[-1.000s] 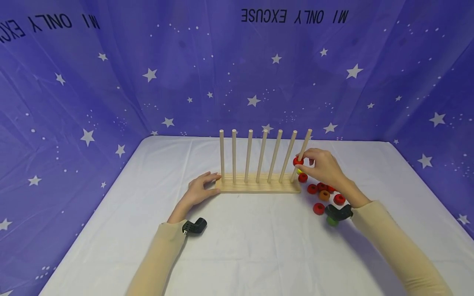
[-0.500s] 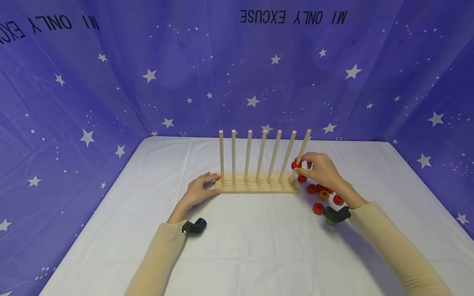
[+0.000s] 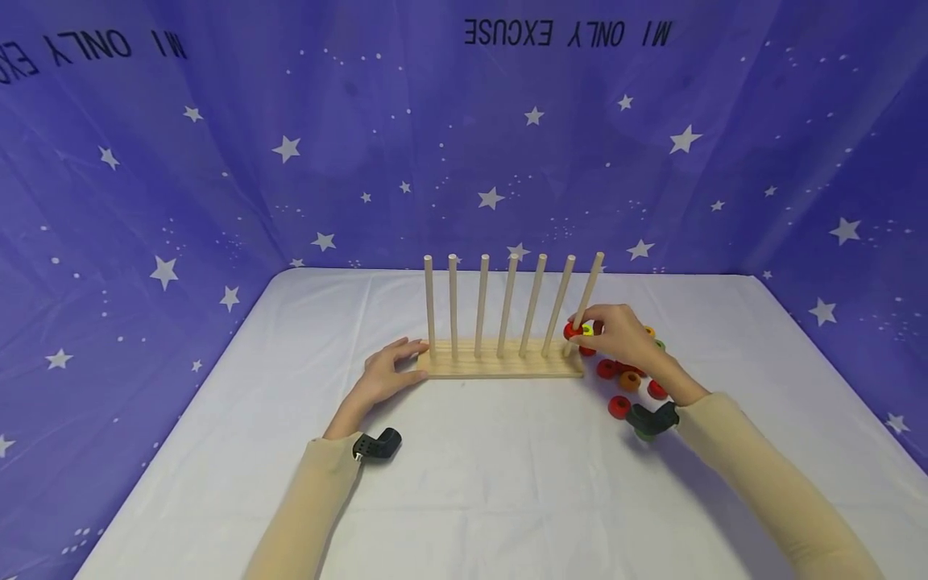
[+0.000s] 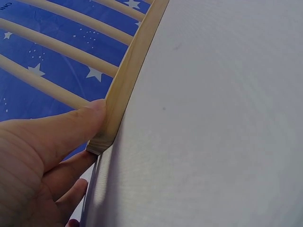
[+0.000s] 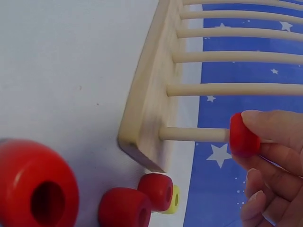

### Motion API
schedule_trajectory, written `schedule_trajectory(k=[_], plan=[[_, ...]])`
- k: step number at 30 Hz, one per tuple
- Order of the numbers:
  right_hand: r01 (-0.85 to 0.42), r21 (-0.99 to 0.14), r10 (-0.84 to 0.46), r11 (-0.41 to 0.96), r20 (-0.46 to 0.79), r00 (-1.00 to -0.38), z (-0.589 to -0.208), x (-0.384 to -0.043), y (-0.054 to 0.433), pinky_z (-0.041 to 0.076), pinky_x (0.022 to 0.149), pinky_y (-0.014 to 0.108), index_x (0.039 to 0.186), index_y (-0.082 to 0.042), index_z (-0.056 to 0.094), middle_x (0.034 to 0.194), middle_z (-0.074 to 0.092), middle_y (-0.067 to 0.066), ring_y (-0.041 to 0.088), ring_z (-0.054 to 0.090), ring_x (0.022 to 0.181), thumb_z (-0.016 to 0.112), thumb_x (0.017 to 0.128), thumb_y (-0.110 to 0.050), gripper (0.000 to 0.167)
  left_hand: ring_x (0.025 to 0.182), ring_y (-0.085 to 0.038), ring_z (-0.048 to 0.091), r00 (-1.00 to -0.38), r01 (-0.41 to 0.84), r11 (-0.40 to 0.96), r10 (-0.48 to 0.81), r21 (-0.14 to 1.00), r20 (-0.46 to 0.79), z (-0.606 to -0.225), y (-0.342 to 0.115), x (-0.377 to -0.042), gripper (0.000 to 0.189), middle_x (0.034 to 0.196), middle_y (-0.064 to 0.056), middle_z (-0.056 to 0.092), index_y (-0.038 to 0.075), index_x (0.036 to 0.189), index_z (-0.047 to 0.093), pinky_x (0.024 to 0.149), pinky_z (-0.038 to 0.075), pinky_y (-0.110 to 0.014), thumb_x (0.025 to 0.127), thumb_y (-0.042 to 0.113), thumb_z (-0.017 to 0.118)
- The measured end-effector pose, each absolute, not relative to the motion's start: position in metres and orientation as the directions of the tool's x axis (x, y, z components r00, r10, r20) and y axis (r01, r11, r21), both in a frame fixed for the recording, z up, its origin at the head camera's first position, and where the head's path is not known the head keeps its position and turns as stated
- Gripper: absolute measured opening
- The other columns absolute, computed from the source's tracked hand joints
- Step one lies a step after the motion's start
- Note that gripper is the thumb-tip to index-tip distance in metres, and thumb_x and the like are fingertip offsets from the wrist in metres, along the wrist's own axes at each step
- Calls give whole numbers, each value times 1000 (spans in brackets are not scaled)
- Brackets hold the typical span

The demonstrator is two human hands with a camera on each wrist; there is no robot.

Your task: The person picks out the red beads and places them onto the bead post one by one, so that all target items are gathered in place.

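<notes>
A wooden peg rack, a flat base with a row of upright pegs, stands on the white cloth. My left hand grips its left end; in the left wrist view the thumb lies on the base and the fingers are at the end behind it. My right hand pinches a red bead between thumb and fingers. That bead is threaded on the rightmost peg, partway along it and apart from the base. The other pegs carry no beads.
Loose beads lie right of the rack: several red ones, such as the red bead nearest the front, an orange bead, a yellow bead and some green. A purple star-printed curtain hangs behind the table.
My right hand has slid the red bead lower along the rightmost peg. The left hand stays at the rack's left end. The head view has shifted slightly.
</notes>
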State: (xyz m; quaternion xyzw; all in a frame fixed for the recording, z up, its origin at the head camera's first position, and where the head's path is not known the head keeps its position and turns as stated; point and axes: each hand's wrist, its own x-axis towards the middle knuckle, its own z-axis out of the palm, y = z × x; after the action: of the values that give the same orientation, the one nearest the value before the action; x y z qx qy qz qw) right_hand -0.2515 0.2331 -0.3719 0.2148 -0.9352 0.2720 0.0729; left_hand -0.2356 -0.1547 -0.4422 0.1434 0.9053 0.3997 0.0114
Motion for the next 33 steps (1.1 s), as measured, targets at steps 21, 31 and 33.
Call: schedule_trajectory(k=[21,31,33], plan=[[-352,-501,-362,791,81,-929,-387,-254,229,29,46,21,92,-4,71,78,69,11,12,38,54,76,76,-16,21,139,-37,34,-960,243,636,265,733,89,-443,-156,-235,50,140,-12,52,11,127,58,109,16,-62,80,22,72],[-327,-488,-351,809,45,-935,-391,-254,227,38,53,22,94,-3,71,93,72,17,14,48,62,75,76,-16,22,138,-36,35,-962,245,645,257,724,96,-444,-156,-235,50,139,-11,52,12,126,59,109,18,-61,80,23,72],[-328,-484,-353,811,41,-935,-392,-253,226,40,55,22,94,-3,71,94,72,18,15,51,65,75,76,-15,22,138,-36,35,-961,247,647,259,721,97,-444,-156,-235,49,139,-11,53,12,126,59,109,18,-61,80,23,72]])
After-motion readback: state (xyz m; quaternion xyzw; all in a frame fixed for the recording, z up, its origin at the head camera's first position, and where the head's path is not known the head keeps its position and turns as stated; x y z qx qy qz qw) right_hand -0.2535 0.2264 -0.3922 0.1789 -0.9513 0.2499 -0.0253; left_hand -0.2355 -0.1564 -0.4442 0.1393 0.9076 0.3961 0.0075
